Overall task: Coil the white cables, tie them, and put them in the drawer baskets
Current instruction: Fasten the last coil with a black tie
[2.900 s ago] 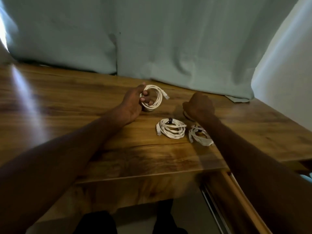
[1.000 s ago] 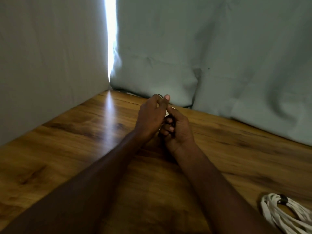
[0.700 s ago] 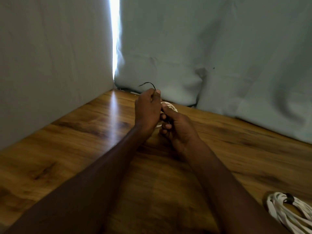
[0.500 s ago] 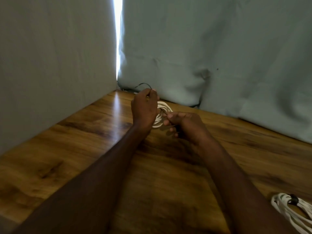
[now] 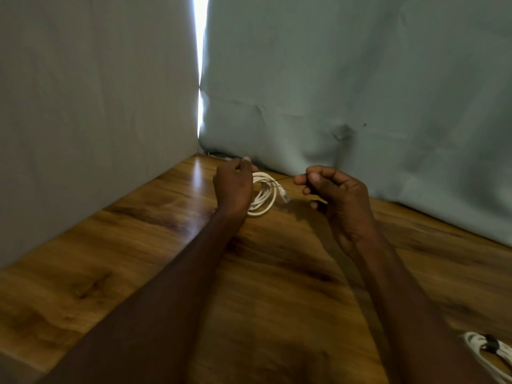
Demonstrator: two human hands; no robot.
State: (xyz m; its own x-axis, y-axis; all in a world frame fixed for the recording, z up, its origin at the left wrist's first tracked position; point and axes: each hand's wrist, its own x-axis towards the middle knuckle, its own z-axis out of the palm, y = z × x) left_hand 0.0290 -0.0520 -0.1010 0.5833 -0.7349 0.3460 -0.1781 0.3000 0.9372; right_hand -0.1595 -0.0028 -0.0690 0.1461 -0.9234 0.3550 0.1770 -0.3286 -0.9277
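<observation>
A coiled white cable (image 5: pixel 263 194) with a clear plug hangs above the wooden table (image 5: pixel 277 286), partly hidden behind my left hand (image 5: pixel 234 185). A thin black tie (image 5: pixel 285 179) runs taut from the coil to my right hand (image 5: pixel 336 195), which pinches its end between thumb and forefinger. My left hand's fingers are curled at the coil's top and seem to pinch the tie's other end. A second white coil (image 5: pixel 490 353), bound with a black tie, lies at the lower right edge of the head view.
Grey-green cloth (image 5: pixel 346 79) hangs along the back of the table and a pale panel (image 5: pixel 83 106) closes the left side. A bright slit of light (image 5: pixel 200 65) shows between them. No drawer or basket is in view.
My view has swung left since the earliest frame. In the last second my hands have drawn apart, the right moving right and pulling the black tie taut, so the coil now shows between them.
</observation>
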